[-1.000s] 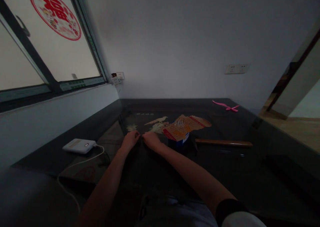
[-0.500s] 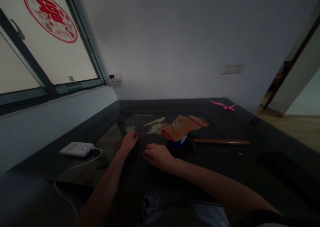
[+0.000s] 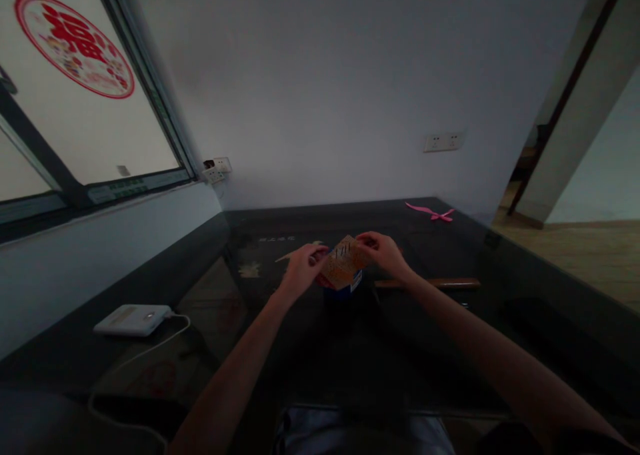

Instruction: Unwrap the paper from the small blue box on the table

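An orange patterned piece of cardboard (image 3: 343, 265) with red edges lies over a blue container (image 3: 340, 293). Several thin dark strokes show on its upper face; whether they are nails or print I cannot tell. At the cardboard's left edge, my left hand (image 3: 301, 268) is closed, thumb and fingers pinching it. My right hand (image 3: 384, 251) grips the right side with bent fingers and hides part of that flap. Just right of the container, a hammer's wooden handle (image 3: 453, 283) lies on the table, partly behind my right forearm.
The dark glossy table (image 3: 300, 361) carries a white power bank (image 3: 134, 319) with a white cable at left. A pink ribbon (image 3: 435, 213) lies at the far right, near the wall. Pale bird and flower decoration shows on the tabletop behind my left hand.
Both hands have moved up and to the right from the bare tabletop onto the cardboard, and now hold its two sides. The view has shifted slightly to the right.
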{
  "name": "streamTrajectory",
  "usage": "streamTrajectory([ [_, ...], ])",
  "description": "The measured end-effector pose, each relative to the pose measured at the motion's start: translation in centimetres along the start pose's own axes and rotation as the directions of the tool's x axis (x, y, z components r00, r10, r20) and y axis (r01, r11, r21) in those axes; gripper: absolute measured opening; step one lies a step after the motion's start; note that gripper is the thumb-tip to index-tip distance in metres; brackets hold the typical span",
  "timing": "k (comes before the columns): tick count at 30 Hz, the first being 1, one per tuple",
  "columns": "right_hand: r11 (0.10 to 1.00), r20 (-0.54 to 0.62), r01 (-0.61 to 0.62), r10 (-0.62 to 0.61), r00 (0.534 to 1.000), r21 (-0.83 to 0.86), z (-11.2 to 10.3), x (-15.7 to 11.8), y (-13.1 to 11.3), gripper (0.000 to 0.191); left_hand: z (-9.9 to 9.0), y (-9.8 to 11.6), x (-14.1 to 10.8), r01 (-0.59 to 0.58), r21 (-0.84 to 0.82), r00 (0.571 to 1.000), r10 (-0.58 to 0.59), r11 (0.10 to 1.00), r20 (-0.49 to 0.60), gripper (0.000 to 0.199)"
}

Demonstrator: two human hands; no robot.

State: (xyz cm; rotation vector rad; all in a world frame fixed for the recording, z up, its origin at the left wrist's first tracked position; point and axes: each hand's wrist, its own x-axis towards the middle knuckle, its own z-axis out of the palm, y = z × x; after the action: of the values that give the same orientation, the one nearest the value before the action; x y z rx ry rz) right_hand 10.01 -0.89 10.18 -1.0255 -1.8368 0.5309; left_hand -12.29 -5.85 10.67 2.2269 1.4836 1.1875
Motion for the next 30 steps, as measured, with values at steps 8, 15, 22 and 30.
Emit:
streamTrajectory([
  [8,0.995,0.313,0.070,-0.089,0.945,0.070,2.0,3.1,1.5,0.017,3.5,0.8,3.2,0.058,0.125,0.985,-0.077,0.991,0.157,0.018],
  [15,0.985,0.392,0.115,-0.156,0.907,0.126,1.6,3.6,1.9,0.018,3.3,0.8,3.5,0.089,0.171,0.979,-0.118,0.981,0.164,0.018],
  [22,0.984,0.357,0.100,-0.148,0.922,0.150,1.9,4.0,2.6,0.017,3.7,0.4,3.9,0.033,0.234,0.986,-0.070,0.972,0.152,0.018],
  [30,0.978,0.255,0.067,-0.118,0.960,0.200,2.2,3.3,2.4,0.017,4.0,0.1,3.8,0.021,0.225,0.989,-0.053,0.974,0.136,0.013],
])
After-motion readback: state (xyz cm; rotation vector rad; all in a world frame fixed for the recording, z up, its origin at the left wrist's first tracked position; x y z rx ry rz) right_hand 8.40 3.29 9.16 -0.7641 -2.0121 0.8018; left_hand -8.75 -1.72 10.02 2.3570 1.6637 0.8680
